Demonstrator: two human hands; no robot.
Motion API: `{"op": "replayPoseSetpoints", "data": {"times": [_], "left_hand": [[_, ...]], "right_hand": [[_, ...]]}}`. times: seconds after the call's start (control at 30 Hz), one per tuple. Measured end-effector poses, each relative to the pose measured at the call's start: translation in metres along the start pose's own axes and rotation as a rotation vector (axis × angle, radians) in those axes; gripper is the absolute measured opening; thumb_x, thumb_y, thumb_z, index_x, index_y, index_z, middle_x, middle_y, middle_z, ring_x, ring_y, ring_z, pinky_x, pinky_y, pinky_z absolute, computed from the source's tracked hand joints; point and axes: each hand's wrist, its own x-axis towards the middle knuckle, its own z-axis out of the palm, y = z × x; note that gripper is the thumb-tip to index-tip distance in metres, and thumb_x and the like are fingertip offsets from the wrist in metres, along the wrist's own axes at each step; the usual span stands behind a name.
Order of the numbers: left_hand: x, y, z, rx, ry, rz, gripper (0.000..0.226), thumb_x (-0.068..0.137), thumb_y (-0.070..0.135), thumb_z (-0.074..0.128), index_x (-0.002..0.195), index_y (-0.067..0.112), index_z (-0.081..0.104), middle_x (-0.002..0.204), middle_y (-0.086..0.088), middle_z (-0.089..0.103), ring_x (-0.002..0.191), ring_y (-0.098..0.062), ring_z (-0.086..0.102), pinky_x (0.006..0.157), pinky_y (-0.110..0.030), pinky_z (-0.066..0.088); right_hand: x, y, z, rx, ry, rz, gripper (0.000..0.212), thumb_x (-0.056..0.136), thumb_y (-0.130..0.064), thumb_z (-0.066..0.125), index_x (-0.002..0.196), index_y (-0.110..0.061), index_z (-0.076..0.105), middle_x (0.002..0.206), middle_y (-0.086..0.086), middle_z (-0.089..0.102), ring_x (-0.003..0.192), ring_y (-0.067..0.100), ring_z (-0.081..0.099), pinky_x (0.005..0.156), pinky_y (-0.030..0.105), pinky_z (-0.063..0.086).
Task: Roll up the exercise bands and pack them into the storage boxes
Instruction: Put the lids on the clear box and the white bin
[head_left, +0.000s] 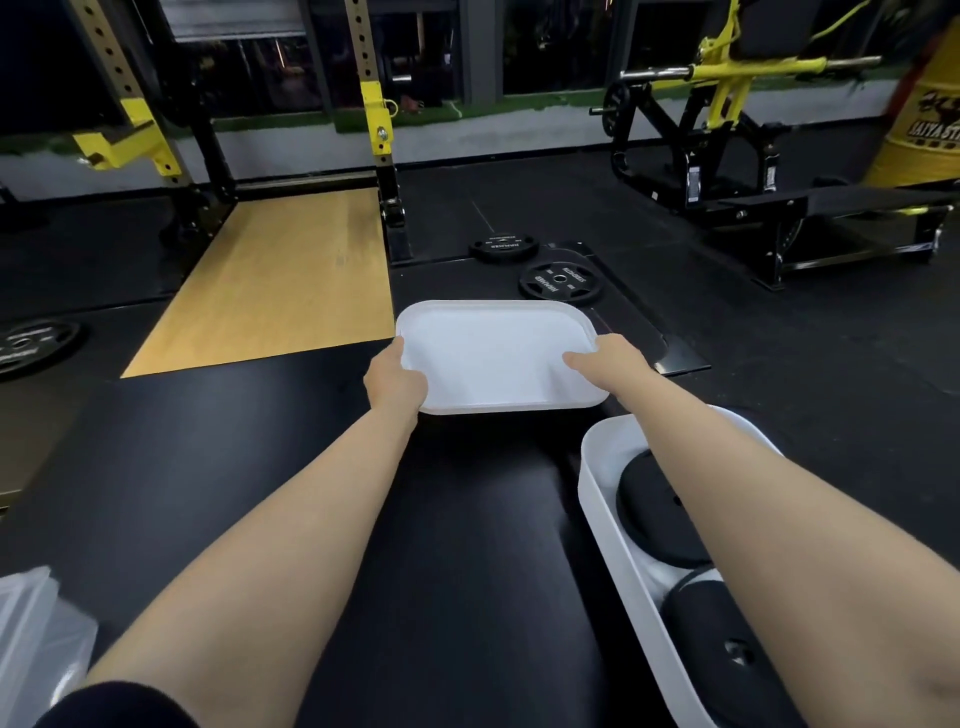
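A white rectangular lid or shallow box (493, 353) sits at the far end of a black padded bench (311, 493), held at both sides. My left hand (395, 382) grips its left edge and my right hand (613, 364) grips its right edge, thumb on top. At the lower right stands a white storage box (597, 467) holding two rolled black exercise bands (660, 509), partly hidden by my right forearm.
A clear plastic container (36, 639) is at the lower left corner. Black weight plates (558, 283) lie on the floor beyond the bench. A squat rack with a wooden platform (280, 280) stands to the left, a yellow-and-black machine (727, 104) at the right.
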Motion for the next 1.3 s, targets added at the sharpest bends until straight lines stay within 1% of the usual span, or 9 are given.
{"op": "replayPoseSetpoints", "data": {"times": [0.23,0.33,0.5,0.63,0.83,0.97,1.07,1.2,1.3], "left_hand": [[-0.038,0.011,-0.050,-0.166,0.023,0.044,0.064,0.087,-0.015,0.038,0.141,0.019,0.041,0.147,0.001,0.040,0.135,-0.020,0.037,0.109,-0.030,0.035],[-0.058,0.014,-0.069,-0.185,-0.036,0.085,0.062,0.087,-0.013,0.042,0.141,0.019,0.041,0.147,0.004,0.040,0.135,-0.018,0.037,0.104,-0.024,0.034],[-0.093,0.016,-0.092,-0.183,-0.121,0.129,0.059,0.088,-0.010,0.047,0.140,0.016,0.042,0.146,0.002,0.041,0.134,-0.018,0.038,0.106,-0.027,0.033],[-0.119,0.021,-0.102,-0.096,-0.183,0.147,0.058,0.088,-0.007,0.050,0.141,0.014,0.040,0.146,-0.001,0.041,0.134,-0.021,0.038,0.107,-0.033,0.035],[-0.167,0.049,-0.103,-0.045,-0.187,0.228,0.046,0.094,0.022,0.052,0.139,0.019,0.043,0.143,-0.005,0.044,0.124,-0.022,0.048,0.100,-0.034,0.043],[-0.204,0.077,-0.103,-0.388,-0.368,-0.032,0.057,0.096,0.048,0.040,0.140,0.013,0.036,0.128,-0.011,0.052,0.099,-0.029,0.062,0.076,-0.038,0.054],[-0.213,0.087,-0.116,-0.616,-0.493,-0.254,0.077,0.093,0.061,0.033,0.145,0.006,0.021,0.133,-0.022,0.048,0.092,-0.041,0.065,0.070,-0.047,0.052],[-0.223,0.091,-0.138,-0.603,-0.467,-0.294,0.049,0.097,0.033,0.048,0.130,-0.001,0.036,0.116,-0.028,0.054,0.049,-0.037,0.066,0.059,-0.046,0.057],[-0.230,0.080,-0.144,-0.486,-0.420,-0.237,0.015,0.095,0.001,0.040,0.108,-0.005,0.045,0.111,-0.022,0.052,0.060,-0.031,0.064,0.055,-0.037,0.057]], "right_hand": [[-0.052,-0.003,-0.013,0.281,0.068,0.014,0.059,0.092,-0.028,0.056,0.140,0.000,0.034,0.138,0.012,0.045,0.124,0.030,0.046,0.083,0.031,0.038],[-0.076,0.003,-0.021,0.442,0.057,0.048,0.044,0.089,-0.027,0.061,0.123,0.000,0.053,0.111,0.011,0.056,0.100,0.028,0.053,0.077,0.032,0.039],[-0.121,0.019,-0.035,0.813,0.029,0.115,0.034,0.083,-0.007,0.068,0.116,-0.001,0.060,0.117,0.015,0.063,0.107,0.037,0.060,0.095,0.049,0.048],[-0.156,0.023,-0.045,0.936,0.134,0.063,0.019,0.086,0.003,0.060,0.104,-0.002,0.061,0.114,0.019,0.063,0.104,0.036,0.060,0.095,0.046,0.048],[-0.218,0.018,-0.045,0.775,0.414,-0.265,0.012,0.086,-0.003,0.058,0.094,-0.012,0.056,0.089,0.001,0.060,0.085,0.018,0.056,0.079,0.032,0.046],[-0.257,0.014,-0.036,0.622,0.464,-0.487,0.010,0.089,-0.004,0.054,0.088,-0.014,0.053,0.076,-0.010,0.055,0.072,0.008,0.049,0.064,0.018,0.038],[-0.280,0.016,-0.027,0.473,0.434,-0.669,0.013,0.092,-0.008,0.051,0.086,-0.019,0.050,0.074,-0.013,0.053,0.071,0.009,0.046,0.066,0.023,0.037],[-0.299,0.025,-0.017,0.362,0.345,-0.859,0.022,0.090,0.000,0.048,0.091,-0.019,0.058,0.080,-0.015,0.055,0.075,0.010,0.052,0.068,0.021,0.040],[-0.303,0.034,-0.015,0.216,0.269,-0.920,0.030,0.085,0.004,0.051,0.103,-0.016,0.063,0.095,-0.018,0.058,0.086,0.002,0.054,0.077,0.014,0.040]]}}
